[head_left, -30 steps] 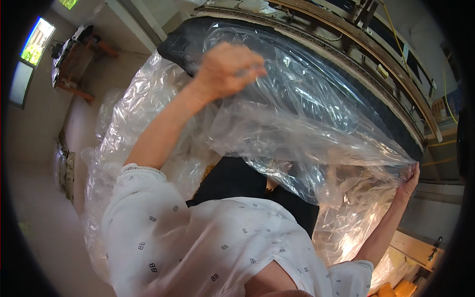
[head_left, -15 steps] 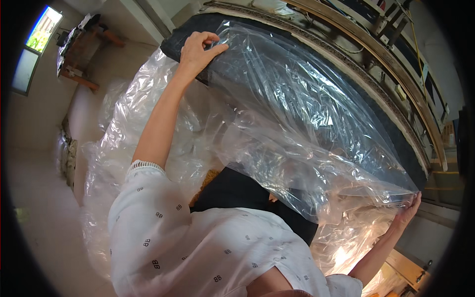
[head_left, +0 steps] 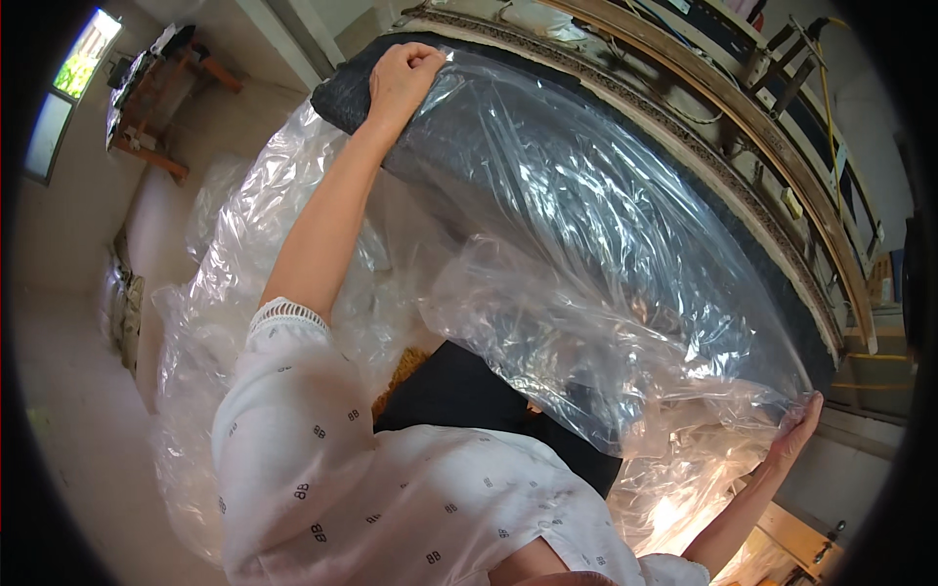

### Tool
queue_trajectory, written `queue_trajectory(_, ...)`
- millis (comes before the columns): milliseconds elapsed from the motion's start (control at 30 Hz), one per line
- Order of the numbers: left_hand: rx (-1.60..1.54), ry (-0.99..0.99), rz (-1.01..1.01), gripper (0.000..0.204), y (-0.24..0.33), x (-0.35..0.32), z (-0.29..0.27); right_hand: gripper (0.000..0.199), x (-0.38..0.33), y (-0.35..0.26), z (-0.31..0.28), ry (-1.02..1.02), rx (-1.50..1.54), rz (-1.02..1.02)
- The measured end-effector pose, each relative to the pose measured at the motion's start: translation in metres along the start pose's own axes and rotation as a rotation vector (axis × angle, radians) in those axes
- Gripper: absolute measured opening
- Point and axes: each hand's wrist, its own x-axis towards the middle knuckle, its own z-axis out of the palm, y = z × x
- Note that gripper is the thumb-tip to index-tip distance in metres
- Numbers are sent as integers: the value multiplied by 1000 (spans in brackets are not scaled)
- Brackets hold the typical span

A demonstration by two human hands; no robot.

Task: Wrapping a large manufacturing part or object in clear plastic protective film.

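A clear plastic sheet (head_left: 586, 186) lies spread over a dark-covered work surface (head_left: 342, 95), wrinkled and shiny, its near part hanging toward my lap. At the far left corner of the sheet, my left hand (head_left: 403, 86) is closed, thumb and fingers pinching its edge. My right hand (head_left: 799, 425) grips the opposite corner at the right end of the surface; its fingers are partly hidden by the plastic. Between the two hands the far edge of the sheet is stretched along the surface.
A large heap of clear plastic (head_left: 264, 225) hangs down on the left and around my legs. Behind the surface runs a machine with a long wooden bar (head_left: 723, 117) and cables. A wooden stand (head_left: 166, 117) is at the far left, and a wooden board (head_left: 796, 537) at the lower right.
My left hand has moved slightly up and to the right and closed on the sheet's corner. My right hand has shifted slightly down and to the left with its corner.
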Motion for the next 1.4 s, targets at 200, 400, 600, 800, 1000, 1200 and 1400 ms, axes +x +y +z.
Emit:
queue_trajectory(200,332,-111,-59,25,-19,29,2,11,-2,5,3,-194,-387,-98)
queue_trajectory(400,333,-191,75,30,-35,54,4,13,-5,6,9,-184,-409,-114)
queue_trajectory(600,142,-451,74,26,-48,83,12,11,-10,7,17,-170,-442,-170)
queue_trajectory(800,162,-429,15,20,-40,73,11,13,-6,7,15,-168,-452,-139)
queue_trajectory(1000,-136,-267,-118,18,-40,60,10,10,-5,8,18,-197,-439,-156)
queue_trajectory(1200,513,1,20,32,-54,92,30,5,-26,-11,79,-403,-761,-233)
queue_trajectory(1400,1079,61,272,37,-231,167,-98,14,-22,-25,142,-1031,-734,248)
